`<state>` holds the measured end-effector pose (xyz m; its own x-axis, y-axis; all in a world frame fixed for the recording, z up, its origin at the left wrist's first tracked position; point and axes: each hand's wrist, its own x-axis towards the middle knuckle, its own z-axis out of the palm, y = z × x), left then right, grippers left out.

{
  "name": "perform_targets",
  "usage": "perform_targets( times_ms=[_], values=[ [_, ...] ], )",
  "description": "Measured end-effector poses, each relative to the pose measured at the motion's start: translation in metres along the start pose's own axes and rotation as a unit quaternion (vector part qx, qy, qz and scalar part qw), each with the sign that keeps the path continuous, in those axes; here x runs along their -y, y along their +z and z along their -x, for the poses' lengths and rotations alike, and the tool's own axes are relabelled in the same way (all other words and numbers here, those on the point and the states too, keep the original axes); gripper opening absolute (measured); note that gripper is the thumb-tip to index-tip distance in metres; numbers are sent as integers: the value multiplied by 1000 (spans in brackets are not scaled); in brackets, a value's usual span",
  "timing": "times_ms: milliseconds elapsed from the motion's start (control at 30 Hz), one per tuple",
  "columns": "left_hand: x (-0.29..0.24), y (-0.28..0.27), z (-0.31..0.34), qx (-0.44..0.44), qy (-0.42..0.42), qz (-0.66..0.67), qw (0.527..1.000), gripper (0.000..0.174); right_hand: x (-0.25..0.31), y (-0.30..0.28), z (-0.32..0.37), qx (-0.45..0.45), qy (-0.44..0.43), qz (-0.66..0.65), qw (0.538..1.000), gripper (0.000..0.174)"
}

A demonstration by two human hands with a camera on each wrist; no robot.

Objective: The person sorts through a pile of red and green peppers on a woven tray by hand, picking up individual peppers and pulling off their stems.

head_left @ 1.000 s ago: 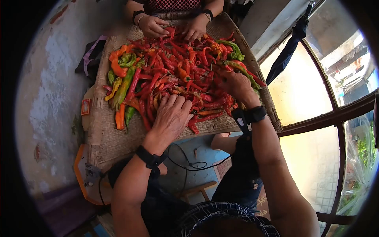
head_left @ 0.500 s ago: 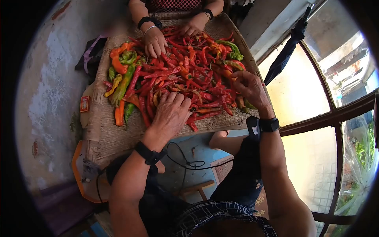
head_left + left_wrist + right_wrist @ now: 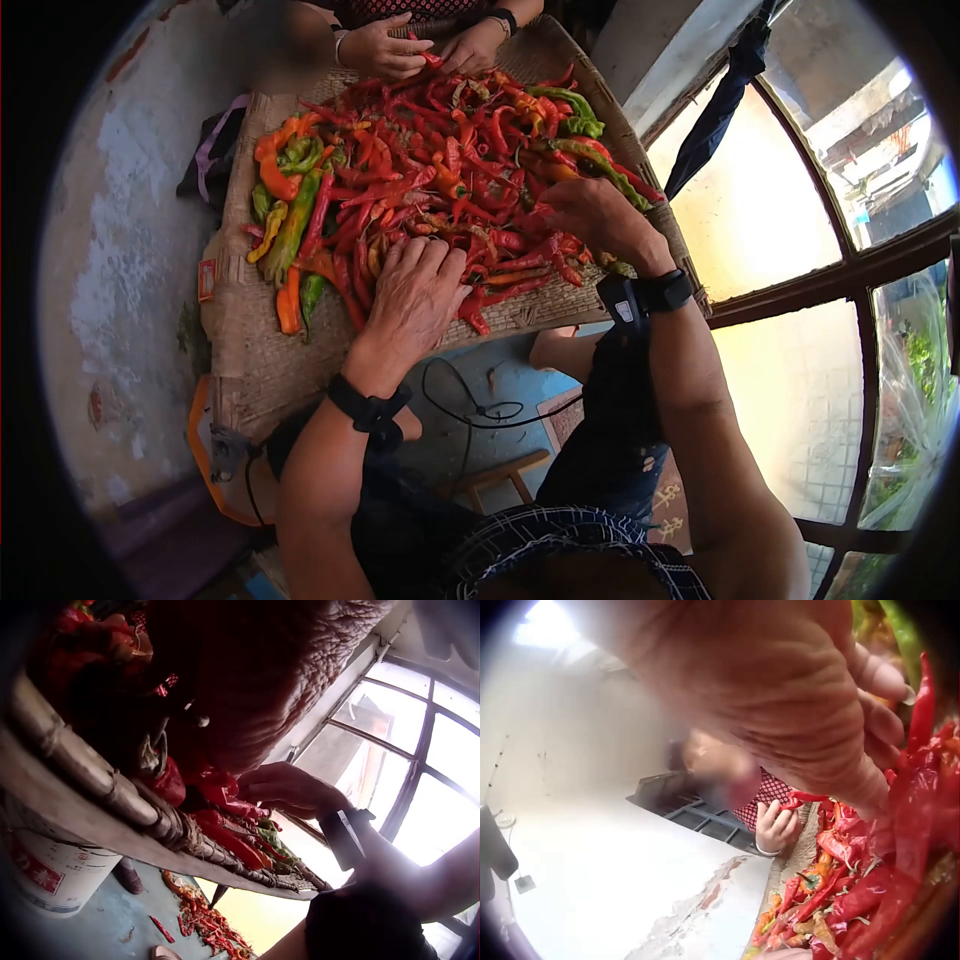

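Observation:
A broad heap of mostly red chili peppers (image 3: 400,185) covers the woven tray (image 3: 270,350). My left hand (image 3: 415,295) rests on the near edge of the heap, fingers relaxed over red peppers, its fingertips partly hidden among them. At the right side of the heap, my right hand (image 3: 605,222) reaches in with bent fingers. The right wrist view has its thumb right beside a long red pepper (image 3: 922,712); I cannot tell whether it pinches it. Across the tray, another person's hand (image 3: 385,48) holds a red pepper (image 3: 428,58) with their other hand (image 3: 475,45) close by.
Green peppers (image 3: 575,115) lie at the tray's far right corner, and orange and green ones (image 3: 290,210) along its left side. A wall stands at left, windows (image 3: 780,400) at right with a folded umbrella (image 3: 725,105). Below are a white bucket (image 3: 64,874) and peppers on the floor (image 3: 206,922).
My right hand lifted out to the tray's right edge, then came back left into the heap. The other person's hand went down onto the heap and drew back with a red pepper. My left hand stays put.

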<state>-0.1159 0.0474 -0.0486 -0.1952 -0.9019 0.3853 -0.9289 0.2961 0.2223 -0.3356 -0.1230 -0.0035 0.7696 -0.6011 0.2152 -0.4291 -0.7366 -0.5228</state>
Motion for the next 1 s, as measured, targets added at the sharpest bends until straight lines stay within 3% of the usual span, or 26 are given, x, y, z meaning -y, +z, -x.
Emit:
perform_targets(
  times_ms=[33, 67, 167, 300, 400, 467, 600, 667, 700, 767, 833, 900, 1000],
  values=[
    [0, -1, -1, 7, -1, -5, 1000, 42, -5, 5, 3, 42, -30, 80, 995, 24],
    [-1, -1, -1, 14, -2, -11, 1000, 42, -11, 9, 3, 45, -35, 79, 995, 14],
    [-2, -2, -1, 13, -5, -11, 1000, 41, -24, 17, 6, 54, -6, 84, 995, 11],
    [-2, -1, -1, 8, -4, -12, 1000, 42, -15, 10, 13, 4, -29, 38, 999, 10],
    [-2, -1, -1, -1, -4, -12, 1000, 43, -10, -8, 24, -14, 37, -34, 999, 11],
    [-3, -2, -1, 21, -10, -11, 1000, 43, -11, -17, 27, 43, 146, -123, 981, 12],
    [-4, -2, -2, 26, -15, -16, 999, 43, -16, -15, 13, 33, 116, -56, 991, 16],
    [-4, -1, -2, 25, -14, -7, 1000, 43, 2, -12, -7, -120, 120, -165, 972, 17],
    [-4, -1, -1, 26, -14, -8, 1000, 43, 13, -10, -17, -121, 120, -166, 971, 17],
    [-3, 0, 0, 10, -7, -7, 1000, 42, 28, -7, -34, -258, 18, -302, 917, 22],
    [-2, 0, 0, 2, -5, -5, 1000, 41, 9, 9, -41, -226, 22, -280, 933, 31],
    [-3, 1, 3, -6, -5, -2, 1000, 41, -3, 34, -45, -62, -47, -5, 997, 40],
    [-5, -1, 0, 0, -8, -7, 1000, 41, 8, 56, -53, -103, -59, 19, 993, 39]
  ],
)
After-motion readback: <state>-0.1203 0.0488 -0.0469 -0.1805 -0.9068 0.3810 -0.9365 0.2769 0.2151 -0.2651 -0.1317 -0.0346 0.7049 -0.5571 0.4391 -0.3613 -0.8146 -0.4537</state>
